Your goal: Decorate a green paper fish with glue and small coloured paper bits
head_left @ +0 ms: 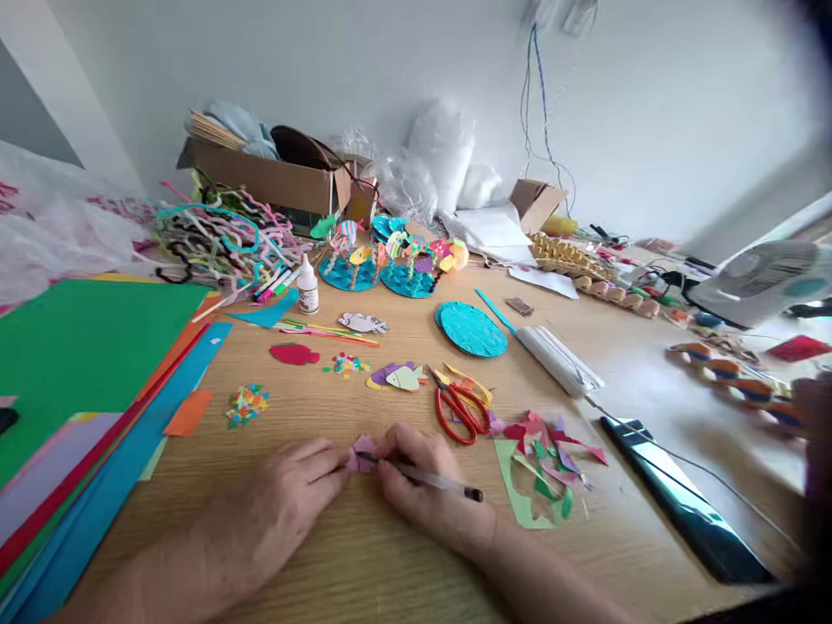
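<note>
The right hand (425,485) held a pen (435,479) in a clenched grip, its tip end down at a small purple paper piece (362,454); the left hand (292,494) lay on the worktop (312,572) with its fingertips at the left edge of that piece, though whether they pinched it or only pressed it could not be told; the purple piece thus sat between the two hands, near the front of the worktop. Beyond it lay a pale paper fish (406,378), overlapping purple and yellow paper; a red paper fish (295,354) lay farther left, with two heaps of paper dots near it; red-handled scissors (461,407) rested just beyond the right hand, their blades apart; paper scraps (552,459) lay to their right, partly on a light green sheet (520,494); a white glue bottle (308,288) stood upright farther back; coloured sheets (97,347) were stacked at the left.
</note>
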Motion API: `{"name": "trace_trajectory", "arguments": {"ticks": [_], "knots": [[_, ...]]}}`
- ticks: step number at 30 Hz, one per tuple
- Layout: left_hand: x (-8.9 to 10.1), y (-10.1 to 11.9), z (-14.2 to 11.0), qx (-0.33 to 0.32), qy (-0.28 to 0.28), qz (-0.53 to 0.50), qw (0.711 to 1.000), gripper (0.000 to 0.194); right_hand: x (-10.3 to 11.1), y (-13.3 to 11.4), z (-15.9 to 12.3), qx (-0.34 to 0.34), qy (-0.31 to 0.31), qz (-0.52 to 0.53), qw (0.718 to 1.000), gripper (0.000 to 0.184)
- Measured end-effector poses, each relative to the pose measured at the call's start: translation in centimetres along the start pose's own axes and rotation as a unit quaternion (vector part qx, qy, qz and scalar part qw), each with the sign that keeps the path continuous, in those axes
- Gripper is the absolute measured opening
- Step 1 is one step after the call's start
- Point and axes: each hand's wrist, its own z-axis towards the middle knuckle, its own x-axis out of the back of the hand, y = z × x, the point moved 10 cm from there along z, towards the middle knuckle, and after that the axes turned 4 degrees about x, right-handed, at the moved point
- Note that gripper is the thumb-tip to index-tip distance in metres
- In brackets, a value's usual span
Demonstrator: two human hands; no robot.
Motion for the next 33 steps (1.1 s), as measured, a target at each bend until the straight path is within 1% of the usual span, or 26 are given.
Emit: {"name": "trace_trajectory", "arguments": {"ticks": [8,16,25,30,33], "knots": [[0.1,-0.4,0.0,0.01,-0.02,-0.025,0.999,0.049,0.1,0.1,0.3,0.009,0.003,-0.027,1.0,0.008],[0.8,0.1,-0.2,0.003,-0.016,-0.031,0.999,0.048,0.1,0.0,0.0,0.019,-0.012,-0.021,1.0,0.012],[0.1,-0.4,-0.1,0.012,-0.037,-0.059,0.997,0.049,0.2,-0.2,-0.1,0.025,-0.014,-0.011,1.0,0.012],[-0.1,-0.5,-0.2,0.021,-0.041,-0.073,0.996,0.049,0.1,0.0,-0.1,0.013,-0.023,-0.008,1.0,0.011],[-0.3,-0.7,-0.2,0.033,-0.053,-0.082,0.995,0.048,0.1,0.1,-0.2,0.004,-0.023,-0.013,1.0,0.01]]}}
